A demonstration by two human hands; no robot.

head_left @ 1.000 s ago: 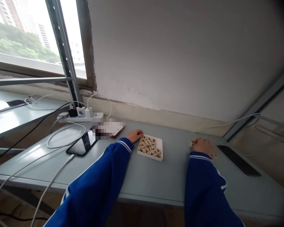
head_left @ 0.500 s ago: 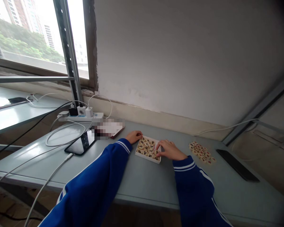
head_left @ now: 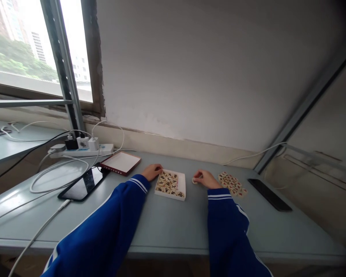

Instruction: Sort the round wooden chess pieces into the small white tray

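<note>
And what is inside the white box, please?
The white box holds round pieces with dark characters; most of its right side is bare. Whatever lies under the pieces is covered and cannot be seen.

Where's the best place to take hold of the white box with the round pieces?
Probably the right-hand wall of the white box, coming from the right: that side stands clear of fingers, while the left hand is at the far left corner. The box is shallow and open-topped, so a level grip should suit the loose pieces.
</note>
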